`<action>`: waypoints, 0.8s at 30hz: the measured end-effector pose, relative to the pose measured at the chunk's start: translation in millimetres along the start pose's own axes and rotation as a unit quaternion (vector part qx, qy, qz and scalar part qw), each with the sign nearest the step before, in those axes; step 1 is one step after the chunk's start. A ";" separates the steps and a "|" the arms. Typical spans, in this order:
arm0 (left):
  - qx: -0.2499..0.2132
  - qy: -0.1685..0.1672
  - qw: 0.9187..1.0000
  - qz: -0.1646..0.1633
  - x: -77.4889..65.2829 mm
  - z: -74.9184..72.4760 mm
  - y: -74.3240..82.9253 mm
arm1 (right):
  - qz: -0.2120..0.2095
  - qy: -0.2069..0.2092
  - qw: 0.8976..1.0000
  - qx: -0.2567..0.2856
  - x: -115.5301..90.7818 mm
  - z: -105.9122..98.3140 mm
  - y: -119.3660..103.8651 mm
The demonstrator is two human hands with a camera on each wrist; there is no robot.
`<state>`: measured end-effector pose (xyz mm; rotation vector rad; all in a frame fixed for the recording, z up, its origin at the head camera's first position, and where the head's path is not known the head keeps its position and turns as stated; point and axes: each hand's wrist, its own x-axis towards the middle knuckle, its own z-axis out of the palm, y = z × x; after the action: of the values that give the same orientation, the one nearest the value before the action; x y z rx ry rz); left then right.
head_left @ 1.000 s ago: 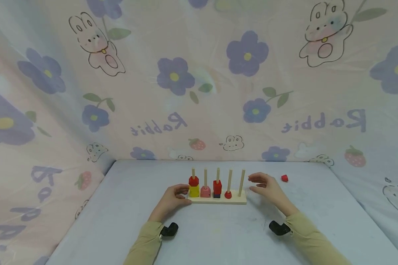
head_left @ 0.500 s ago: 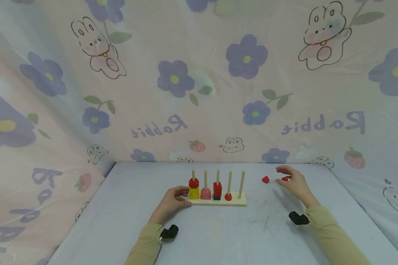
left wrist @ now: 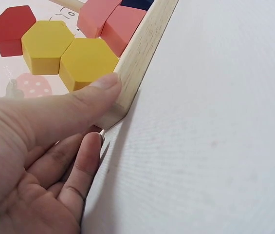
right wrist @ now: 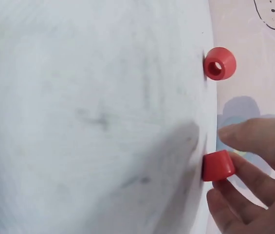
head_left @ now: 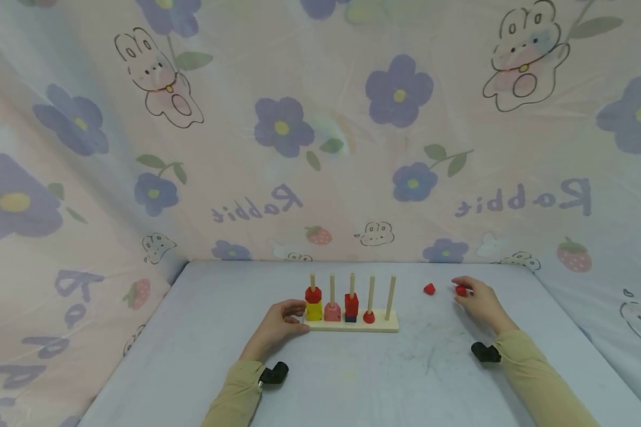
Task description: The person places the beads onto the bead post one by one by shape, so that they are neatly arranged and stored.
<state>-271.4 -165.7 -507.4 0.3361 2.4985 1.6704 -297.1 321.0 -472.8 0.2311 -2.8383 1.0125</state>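
My left hand grips the left end of a wooden peg board. In the left wrist view its thumb presses the board's end, with the other fingers behind. The leftmost peg carries yellow hexagonal blocks and a red block; pink blocks, a red stack over dark blue, and a small red bead sit on others. My right hand surrounds a tapered red bead lying on the table. Its fingers are near or against the bead; a gap shows above it.
A second tapered red bead, its hole visible in the right wrist view, lies left of my right hand. Behind the white table hangs a patterned cloth. The rightmost peg shows its full length.
My right hand has moved right, away from the peg board, to the farther red bead. The nearer bead, out of sight at first, now shows. My left hand stays on the board.
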 end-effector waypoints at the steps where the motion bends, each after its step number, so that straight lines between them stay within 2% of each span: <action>1: 0.000 0.000 1.000 -0.002 0.1 0.3 0.4 | -0.001 0.000 1.000 -0.005 -0.6 0.3 1.4; 6: 0.005 -0.001 1.000 0.003 1.1 0.8 0.3 | -0.019 0.008 0.999 -0.032 -2.8 0.6 7.5; 12: 0.006 -0.001 1.000 0.011 0.9 0.6 1.4 | -0.033 0.021 0.999 -0.024 -6.3 -3.1 0.1; 16: 0.008 -0.002 1.000 0.010 -0.5 0.2 1.8 | -0.042 0.037 0.998 0.030 -4.9 -7.4 -24.9; 21: 0.007 0.000 1.000 0.010 -2.2 -0.1 3.7 | -0.077 0.048 0.990 0.105 -3.6 -11.4 -73.0; 24: 0.001 -0.003 1.000 0.009 -9.4 -1.0 18.4 | -0.105 0.050 0.982 0.147 -4.8 -9.6 -101.4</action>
<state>-260.4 -162.1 -490.3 0.3642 2.5010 1.6697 -273.2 250.0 -403.6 0.4795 -2.5024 1.3480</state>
